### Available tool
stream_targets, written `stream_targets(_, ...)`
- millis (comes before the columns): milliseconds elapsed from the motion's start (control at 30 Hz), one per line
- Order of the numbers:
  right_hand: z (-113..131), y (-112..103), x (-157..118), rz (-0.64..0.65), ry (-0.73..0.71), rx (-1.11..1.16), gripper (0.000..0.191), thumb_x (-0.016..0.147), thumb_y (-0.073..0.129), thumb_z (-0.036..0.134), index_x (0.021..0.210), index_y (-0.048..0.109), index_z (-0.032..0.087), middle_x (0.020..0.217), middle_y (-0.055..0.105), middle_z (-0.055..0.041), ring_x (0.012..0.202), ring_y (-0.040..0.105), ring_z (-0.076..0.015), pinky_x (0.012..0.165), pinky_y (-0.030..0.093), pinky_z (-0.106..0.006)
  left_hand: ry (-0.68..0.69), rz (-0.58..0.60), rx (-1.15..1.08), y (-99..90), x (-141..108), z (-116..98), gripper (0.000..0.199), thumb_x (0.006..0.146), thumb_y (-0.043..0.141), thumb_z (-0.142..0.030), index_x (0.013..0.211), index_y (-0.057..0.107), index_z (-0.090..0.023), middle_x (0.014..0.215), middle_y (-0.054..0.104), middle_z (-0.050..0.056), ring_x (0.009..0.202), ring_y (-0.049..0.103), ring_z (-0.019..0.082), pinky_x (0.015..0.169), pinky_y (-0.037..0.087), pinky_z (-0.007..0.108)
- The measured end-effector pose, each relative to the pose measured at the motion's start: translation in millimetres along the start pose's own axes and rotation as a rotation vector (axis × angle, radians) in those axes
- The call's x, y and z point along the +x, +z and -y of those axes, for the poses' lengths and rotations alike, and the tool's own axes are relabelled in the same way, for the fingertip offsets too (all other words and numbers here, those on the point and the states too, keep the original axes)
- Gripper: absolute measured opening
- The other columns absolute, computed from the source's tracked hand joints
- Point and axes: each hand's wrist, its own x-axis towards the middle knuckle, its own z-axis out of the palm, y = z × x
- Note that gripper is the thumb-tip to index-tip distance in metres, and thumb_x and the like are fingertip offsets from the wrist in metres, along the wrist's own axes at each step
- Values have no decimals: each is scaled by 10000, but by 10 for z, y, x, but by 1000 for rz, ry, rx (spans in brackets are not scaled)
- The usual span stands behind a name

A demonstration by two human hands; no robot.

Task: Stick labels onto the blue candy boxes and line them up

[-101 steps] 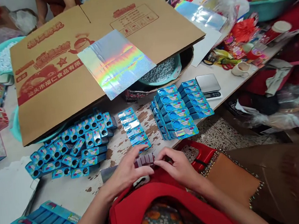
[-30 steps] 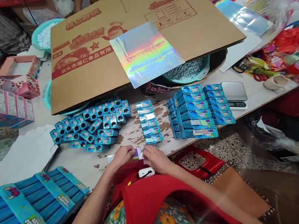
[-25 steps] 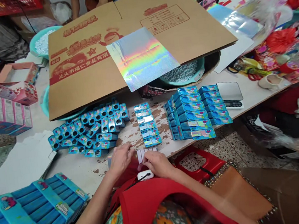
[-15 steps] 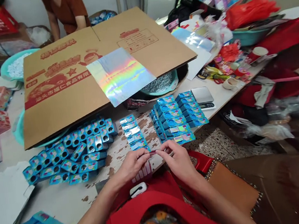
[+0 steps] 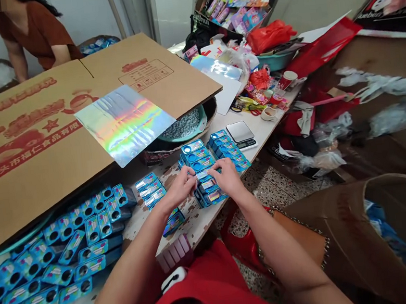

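Note:
My left hand point(image 5: 182, 185) and my right hand point(image 5: 228, 177) are over a row of small blue boxes point(image 5: 201, 164) with round openings in their tops. The fingers of each hand are pinched together. Between them lies a thin shiny strip point(image 5: 202, 175), its ends at my fingertips, level with a box top. Nearer boxes in this row show shiny patches on top. To the left stands another row of blue boxes point(image 5: 153, 191) with shiny tops. A further blue row point(image 5: 228, 147) is to the right.
A large cardboard sheet point(image 5: 42, 140) covers the left, with a holographic sheet point(image 5: 127, 123) on it. Many blue boxes point(image 5: 71, 248) crowd the table's left. Behind the rows are a basin of pale beads point(image 5: 185, 125) and a small scale point(image 5: 241, 133). Across the table sits a person point(image 5: 36, 34).
Both hands have moved forward from the table's front edge onto the row of blue boxes, bringing the thin strip along. The view has turned to the right.

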Motion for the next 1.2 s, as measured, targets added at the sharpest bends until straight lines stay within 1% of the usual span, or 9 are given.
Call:
stream_targets(200, -109, 58, 97, -9, 116, 139, 375, 649, 652, 331, 958, 508, 174, 910, 586, -17, 790, 544, -149, 747, 443, -295, -151, -59, -39, 193, 115, 269, 169, 838, 375, -280, 961, 281, -213, 600, 524, -68, 399, 517, 106, 377, 296, 176)
stream_targets(333, -146, -11, 135, -3, 97, 160, 166, 752, 523, 274, 877, 531, 167, 817, 599, -15, 731, 561, -138, 722, 445, -287, -142, -116, 110, 134, 25, 394, 185, 842, 427, -357, 897, 349, -198, 557, 506, -60, 424, 492, 109, 437, 336, 206)
stream_targets(533, 116, 0, -430, -382, -279, 41, 221, 817, 554, 299, 999, 549, 173, 1110, 553, -99, 1092, 482, -211, 947, 391, -397, -231, -129, 502, -483, -1101, 331, 314, 864, 410, -429, 796, 554, -158, 745, 592, 18, 684, 517, 135, 626, 371, 235)
stream_targets(600, 254, 172, -771, -162, -474, 139, 165, 847, 535, 261, 997, 558, 196, 1049, 579, -78, 1052, 511, -186, 938, 412, -364, -370, -97, 584, -592, -1544, 461, 273, 819, 495, -408, 868, 612, -166, 869, 628, 34, 785, 536, 160, 685, 368, 239)
stream_targets(667, 358, 451, -1094, 297, -636, 229, 161, 885, 482, 238, 1014, 577, 217, 977, 598, -55, 981, 546, -155, 886, 450, -302, -517, -74, 649, -606, -1872, 692, 240, 764, 563, -360, 904, 637, -179, 922, 640, 39, 828, 542, 177, 699, 353, 240)
stream_targets(733, 403, 789, -1345, 707, -699, 214, 217, 906, 449, 233, 1075, 587, 230, 962, 594, -46, 941, 559, -138, 837, 469, -259, -601, -64, 665, -560, -2062, 945, 203, 771, 531, -328, 847, 640, -175, 846, 641, 34, 774, 534, 166, 661, 331, 235)
stream_targets(800, 395, 1109, -1508, 908, -704, 98, 286, 893, 483, 236, 1169, 558, 227, 997, 572, -56, 935, 557, -144, 824, 476, -259, -597, -70, 627, -504, -2141, 1133, 231, 810, 453, -318, 783, 623, -165, 747, 618, 24, 700, 502, 146, 619, 307, 230)
stream_targets(933, 337, 1475, -1622, 987, -726, -123, 512, 836, 576, 261, 1320, 423, 190, 1165, 487, -116, 1077, 499, -212, 899, 471, -352, -564, -126, 612, -464, -2154, 1249, 280, 837, 400, -334, 736, 586, -152, 662, 552, 13, 632, 433, 129, 577, 266, 231)
stream_targets(1200, 287, 1489, -1568, 1008, -911, -228, 490, 890, 468, 272, 1364, 360, 208, 1169, 478, -107, 1107, 453, -223, 868, 486, -369, -601, -140, 530, -538, -2129, 1342, 273, 834, 405, -333, 704, 555, -146, 634, 505, -1, 615, 406, 119, 566, 271, 221)
